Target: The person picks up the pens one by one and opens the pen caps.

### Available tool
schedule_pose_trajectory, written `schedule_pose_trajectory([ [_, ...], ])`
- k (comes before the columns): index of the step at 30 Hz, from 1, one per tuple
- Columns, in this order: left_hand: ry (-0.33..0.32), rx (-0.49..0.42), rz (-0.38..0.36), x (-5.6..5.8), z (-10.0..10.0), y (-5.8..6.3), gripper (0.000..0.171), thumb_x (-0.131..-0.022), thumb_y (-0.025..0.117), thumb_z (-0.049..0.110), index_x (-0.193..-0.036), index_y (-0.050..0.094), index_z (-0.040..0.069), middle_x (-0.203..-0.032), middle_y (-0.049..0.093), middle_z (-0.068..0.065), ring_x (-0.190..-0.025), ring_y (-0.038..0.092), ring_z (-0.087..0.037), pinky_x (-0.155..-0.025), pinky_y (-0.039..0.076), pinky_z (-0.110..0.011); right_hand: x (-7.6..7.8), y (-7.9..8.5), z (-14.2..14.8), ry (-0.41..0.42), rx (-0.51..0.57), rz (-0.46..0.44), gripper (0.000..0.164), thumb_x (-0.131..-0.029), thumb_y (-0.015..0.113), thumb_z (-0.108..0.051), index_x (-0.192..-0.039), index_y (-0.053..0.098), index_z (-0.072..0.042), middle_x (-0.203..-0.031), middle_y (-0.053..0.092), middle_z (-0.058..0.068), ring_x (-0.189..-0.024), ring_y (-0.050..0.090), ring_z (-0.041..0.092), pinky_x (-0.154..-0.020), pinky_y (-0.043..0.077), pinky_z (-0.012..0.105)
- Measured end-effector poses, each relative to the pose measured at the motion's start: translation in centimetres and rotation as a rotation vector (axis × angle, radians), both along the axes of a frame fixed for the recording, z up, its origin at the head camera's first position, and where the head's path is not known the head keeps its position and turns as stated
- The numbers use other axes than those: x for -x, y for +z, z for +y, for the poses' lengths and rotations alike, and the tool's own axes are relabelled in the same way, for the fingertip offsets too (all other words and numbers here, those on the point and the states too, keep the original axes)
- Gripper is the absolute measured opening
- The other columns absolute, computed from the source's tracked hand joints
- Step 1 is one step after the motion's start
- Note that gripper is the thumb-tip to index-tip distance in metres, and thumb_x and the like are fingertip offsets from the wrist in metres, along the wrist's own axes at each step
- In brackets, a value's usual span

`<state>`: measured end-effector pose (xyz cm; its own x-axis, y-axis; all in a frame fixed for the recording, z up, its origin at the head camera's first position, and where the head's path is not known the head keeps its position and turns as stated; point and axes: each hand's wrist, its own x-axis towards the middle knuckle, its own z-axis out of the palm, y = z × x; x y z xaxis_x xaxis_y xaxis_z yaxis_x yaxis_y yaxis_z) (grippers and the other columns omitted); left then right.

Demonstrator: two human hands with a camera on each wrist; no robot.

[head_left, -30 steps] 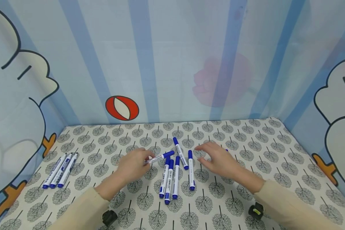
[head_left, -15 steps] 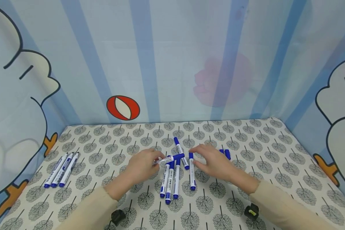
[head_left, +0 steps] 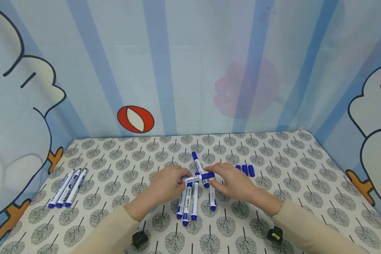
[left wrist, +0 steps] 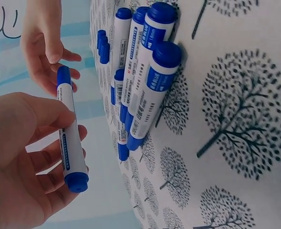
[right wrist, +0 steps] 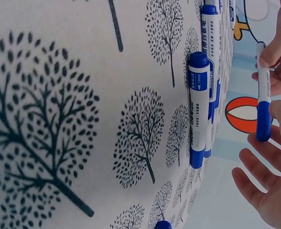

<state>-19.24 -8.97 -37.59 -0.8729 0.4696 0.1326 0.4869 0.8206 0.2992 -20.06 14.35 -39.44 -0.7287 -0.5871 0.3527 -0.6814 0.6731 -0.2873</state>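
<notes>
My left hand (head_left: 168,181) pinches a white whiteboard marker (left wrist: 72,138) near its lower end, between thumb and fingers. The marker lies almost level above the other markers, its blue cap (right wrist: 263,121) pointing right. My right hand (head_left: 233,181) has thumb and index finger at that cap, one on each side, and its other fingers are spread loosely. Below the hands, several capped markers (head_left: 188,203) lie side by side on the cloth. One more capped marker (head_left: 197,162) lies slanted behind them, and another (head_left: 212,197) is partly hidden under my right hand.
Three uncapped markers (head_left: 66,190) lie in a row at the left of the tree-patterned tablecloth (head_left: 120,197). Three loose blue caps (head_left: 245,170) lie together just behind my right hand. A curtain (head_left: 190,70) with blue stripes stands behind the table.
My left hand has moved right with the marker, and my right hand has come left to its cap. The loose caps behind the right hand have come into sight.
</notes>
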Motion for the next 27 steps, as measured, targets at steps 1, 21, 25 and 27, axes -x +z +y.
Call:
schedule_pose_trajectory([
  [1,-0.003,0.004,0.005,0.02,0.14,0.06,0.032,-0.076,0.067,0.012,-0.107,0.067,0.021,-0.086,0.063,0.005,-0.072,0.053,-0.009,-0.055,0.042,-0.020,0.00,-0.02,-0.03,0.001,-0.002,0.000,0.040,-0.085,0.065,-0.029,-0.121,0.058,-0.015,-0.115,0.063,0.001,-0.104,0.059,0.017,-0.088,0.049,0.035],
  [21,-0.048,-0.028,0.011,0.00,1.01,0.02,0.022,-0.078,0.068,0.019,-0.100,0.068,0.020,-0.079,0.058,0.009,-0.068,0.048,-0.008,-0.054,0.040,-0.019,0.01,-0.40,-0.14,0.004,0.007,0.015,0.023,-0.084,0.066,-0.026,-0.104,0.064,-0.014,-0.095,0.063,-0.005,-0.085,0.058,0.008,-0.074,0.050,0.026],
  [25,-0.063,-0.033,-0.001,0.11,0.85,-0.05,0.019,-0.081,0.066,0.021,-0.100,0.068,0.020,-0.078,0.056,0.010,-0.068,0.047,-0.006,-0.056,0.041,-0.019,-0.03,-0.28,-0.16,-0.002,0.006,0.020,0.022,-0.083,0.066,-0.025,-0.102,0.064,-0.015,-0.093,0.063,-0.006,-0.083,0.057,0.007,-0.072,0.050,0.024],
  [27,-0.071,-0.029,-0.005,0.16,0.75,-0.06,0.019,-0.082,0.065,0.023,-0.100,0.068,0.019,-0.079,0.056,0.010,-0.068,0.048,-0.006,-0.057,0.041,-0.019,-0.04,-0.20,-0.16,-0.002,0.004,0.014,0.021,-0.084,0.066,-0.025,-0.102,0.064,-0.016,-0.092,0.063,-0.006,-0.081,0.056,0.006,-0.070,0.049,0.023],
])
